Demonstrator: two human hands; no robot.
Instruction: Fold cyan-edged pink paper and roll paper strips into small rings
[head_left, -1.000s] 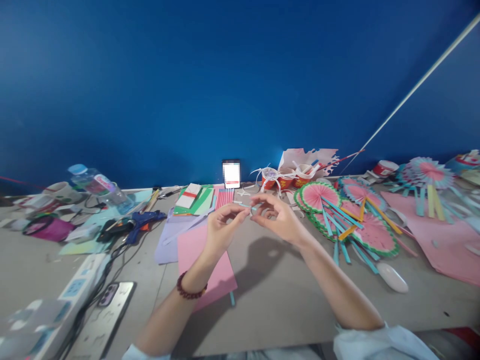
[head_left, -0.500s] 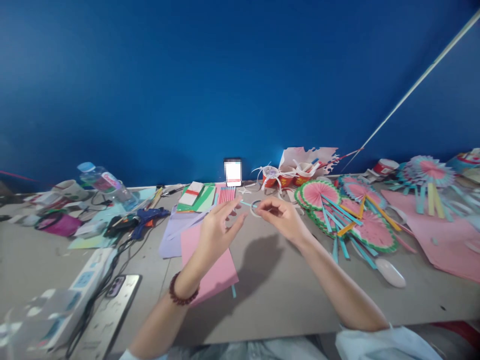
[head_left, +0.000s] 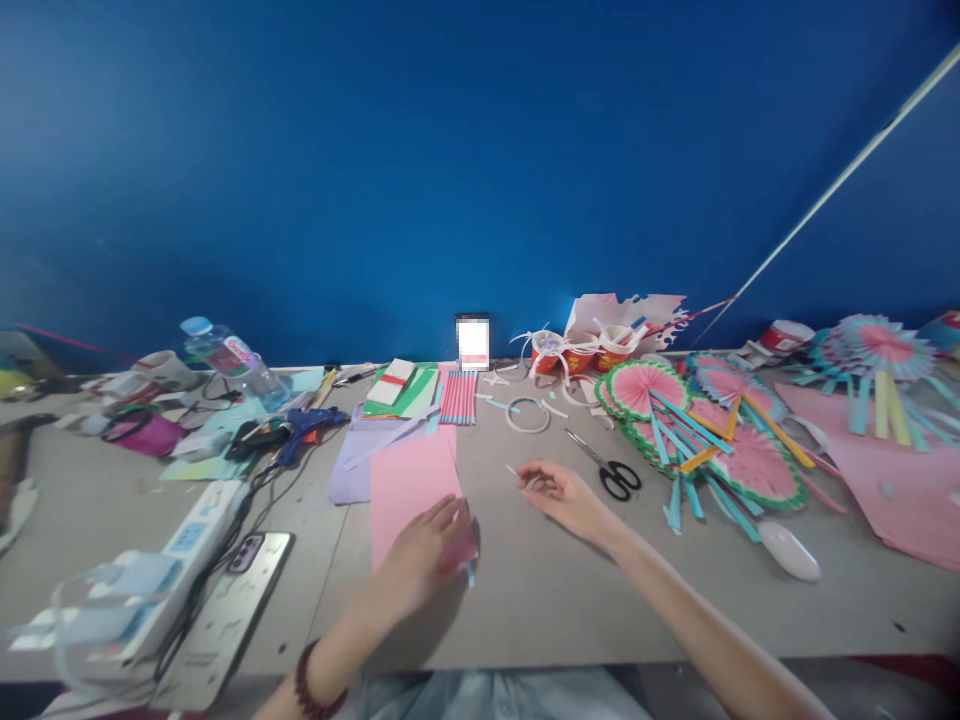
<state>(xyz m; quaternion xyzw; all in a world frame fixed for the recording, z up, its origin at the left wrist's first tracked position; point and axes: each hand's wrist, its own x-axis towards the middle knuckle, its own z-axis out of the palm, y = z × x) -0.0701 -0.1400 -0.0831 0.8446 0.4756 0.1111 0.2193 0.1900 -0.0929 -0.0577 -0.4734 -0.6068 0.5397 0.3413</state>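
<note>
The left hand (head_left: 429, 545) lies flattened over the pink sheet (head_left: 409, 475), its fingers blurred, so I cannot tell whether they pinch the paper. The right hand (head_left: 562, 497) hangs just above or rests on the bench (head_left: 547, 610), its fingers loosely curled; a small white strip (head_left: 511, 469) shows at their tips (held or merely beside them, I cannot tell). Beyond that hand, the pale ring (head_left: 527, 430) lies flat, with black-handled scissors (head_left: 606, 468) near it.

Farther back stand red-and-white paper cups (head_left: 546, 362): white strips spill over the rim of the left one, and the right one holds slim sticks or pens. Off to the left are a clear bottle (head_left: 244, 368) with a blue cap and a magenta holder (head_left: 144, 430), its contents too unclear to read.

Half a second ago the right fingers held the ring, and the left hand was raised near it; now both hands are lower and the ring is down.

The grey bench carries watermelon-patterned paper fans (head_left: 645, 388) on the right and a white power strip (head_left: 191, 535) on the left, all before a plain blue wall (head_left: 420, 170).
</note>
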